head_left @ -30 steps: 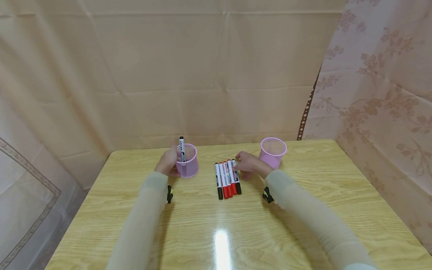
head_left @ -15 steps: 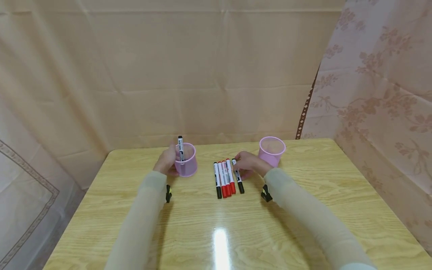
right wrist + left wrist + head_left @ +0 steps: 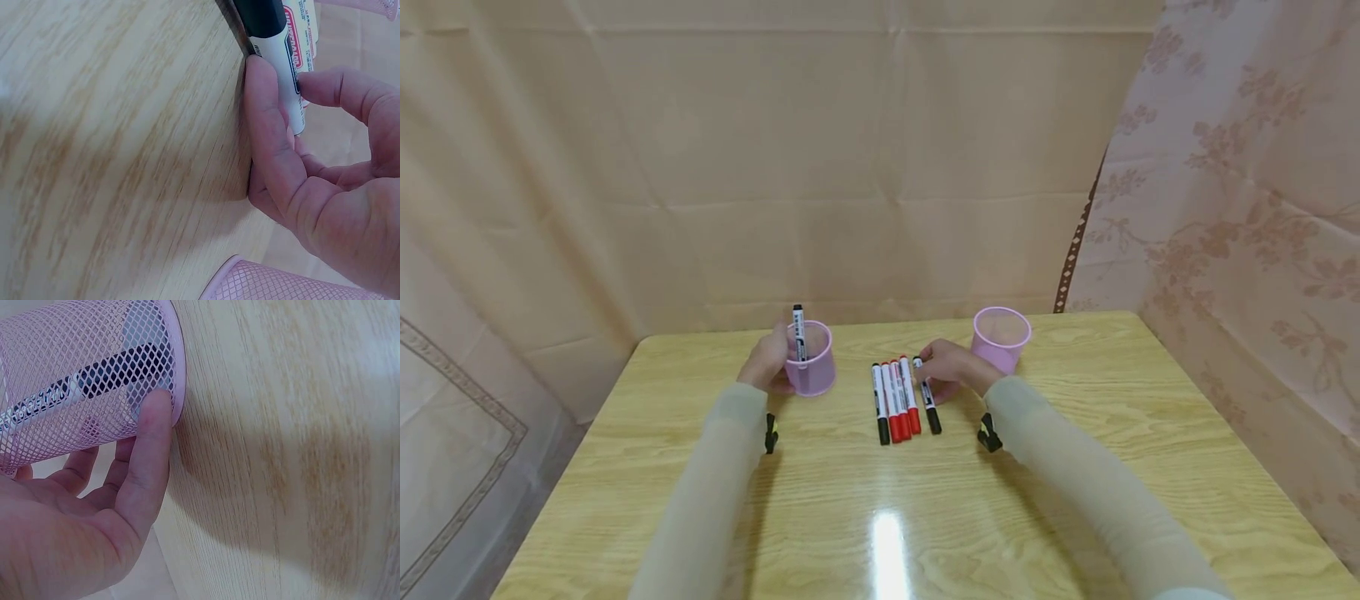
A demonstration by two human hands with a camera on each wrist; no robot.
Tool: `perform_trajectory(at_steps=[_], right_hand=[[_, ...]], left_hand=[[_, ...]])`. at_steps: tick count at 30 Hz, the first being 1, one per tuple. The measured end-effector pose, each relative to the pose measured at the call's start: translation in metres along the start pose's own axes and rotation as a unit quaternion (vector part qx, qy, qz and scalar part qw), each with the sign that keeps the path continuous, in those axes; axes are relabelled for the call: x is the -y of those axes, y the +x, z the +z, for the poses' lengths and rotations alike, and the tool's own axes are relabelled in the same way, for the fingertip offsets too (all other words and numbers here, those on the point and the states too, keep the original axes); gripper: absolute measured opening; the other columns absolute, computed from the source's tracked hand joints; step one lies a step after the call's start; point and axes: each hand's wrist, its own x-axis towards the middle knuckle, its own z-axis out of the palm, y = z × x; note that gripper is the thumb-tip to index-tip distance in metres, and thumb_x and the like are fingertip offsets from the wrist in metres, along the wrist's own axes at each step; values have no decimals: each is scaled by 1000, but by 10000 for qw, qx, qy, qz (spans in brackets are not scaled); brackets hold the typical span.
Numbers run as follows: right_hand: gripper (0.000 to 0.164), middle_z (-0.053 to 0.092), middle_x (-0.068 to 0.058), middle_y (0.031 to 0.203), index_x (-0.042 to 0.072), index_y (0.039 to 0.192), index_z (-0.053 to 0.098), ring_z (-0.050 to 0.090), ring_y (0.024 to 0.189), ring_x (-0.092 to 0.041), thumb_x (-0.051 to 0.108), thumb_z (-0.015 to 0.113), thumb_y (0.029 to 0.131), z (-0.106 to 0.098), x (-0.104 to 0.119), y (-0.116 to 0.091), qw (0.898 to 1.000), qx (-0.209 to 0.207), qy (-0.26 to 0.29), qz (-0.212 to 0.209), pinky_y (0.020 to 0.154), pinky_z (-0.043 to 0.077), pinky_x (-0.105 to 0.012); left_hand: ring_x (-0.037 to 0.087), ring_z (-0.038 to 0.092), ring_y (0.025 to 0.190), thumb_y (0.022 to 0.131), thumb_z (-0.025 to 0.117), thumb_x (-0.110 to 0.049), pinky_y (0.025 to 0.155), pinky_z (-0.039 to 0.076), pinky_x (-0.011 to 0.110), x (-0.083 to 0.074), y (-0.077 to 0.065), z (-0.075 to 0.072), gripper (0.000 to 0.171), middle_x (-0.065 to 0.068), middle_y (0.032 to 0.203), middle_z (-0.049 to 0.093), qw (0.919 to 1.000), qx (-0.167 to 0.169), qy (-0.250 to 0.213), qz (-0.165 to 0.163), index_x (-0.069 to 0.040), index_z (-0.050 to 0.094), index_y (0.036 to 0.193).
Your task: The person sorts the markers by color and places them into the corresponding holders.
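Note:
My left hand holds the side of a pink mesh pen cup. A black-capped whiteboard marker leans upright inside that cup, and the left wrist view shows its black end through the mesh. With thumb and fingers, my right hand pinches a black-capped marker near the table. In the head view that marker stands slightly apart from a row of several others: one black-capped marker on the left and red-capped markers beside it.
A second pink mesh cup stands behind and right of my right hand, near the back edge of the wooden table. Beige curtain cloth hangs directly behind the table, with flowered cloth at the right.
My right hand has separated the rightmost black-capped marker from the row, a little to the right. My left hand stays on its cup. The whole view has shifted slightly.

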Motion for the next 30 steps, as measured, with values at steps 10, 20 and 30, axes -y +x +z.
perform_trajectory(at_steps=[10,20,30], right_hand=[[53,62,-22,112,-7,137,46,67,85,-29,4,67,89,-2,1,-2,9998,35,159,-66,63,62,-39],[53,63,-21,108,-7,136,47,67,80,-28,2,68,89,-4,4,-4,9994,50,336,63,63,62,-38],[48,67,-23,108,-10,130,53,68,81,-28,1,69,86,-5,5,-8,9988,262,412,-17,65,62,-38]], left_hand=[[39,60,107,102,6,-65,80,58,45,2,1,-1,85,23,136,52,10000,34,-31,20,0,47,139],[38,60,106,102,5,-65,81,58,45,0,1,0,85,22,135,52,9999,46,-66,65,0,47,138],[37,62,100,105,7,-61,78,59,45,1,0,-1,80,23,131,54,9999,25,-71,94,1,48,137]])
